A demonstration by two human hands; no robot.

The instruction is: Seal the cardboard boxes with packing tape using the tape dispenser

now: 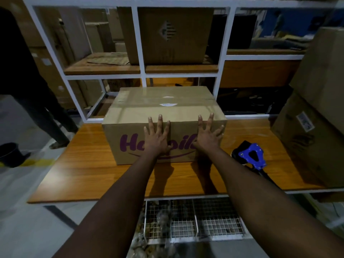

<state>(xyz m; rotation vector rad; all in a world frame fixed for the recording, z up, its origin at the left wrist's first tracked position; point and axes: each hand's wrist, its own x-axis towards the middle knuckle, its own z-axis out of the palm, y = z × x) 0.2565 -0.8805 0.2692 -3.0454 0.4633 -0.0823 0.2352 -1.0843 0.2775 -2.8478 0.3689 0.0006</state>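
A closed cardboard box (130, 116) with purple lettering on its front stands in the middle of the wooden table (83, 168). Glossy tape runs across its top along the flap seam. My left hand (157, 135) lies flat on the box's front face, fingers spread and reaching the top edge. My right hand (209, 134) is pressed flat beside it, toward the box's right corner. The blue and black tape dispenser (250, 156) lies on the table to the right of the box, untouched.
Large cardboard boxes (316, 116) are stacked at the table's right end. A white-framed shelf (142, 71) behind holds another box (173, 34). A person's legs (46, 116) stand at the left near a black bucket (10, 154). Wire baskets (195, 220) sit below the table's front edge.
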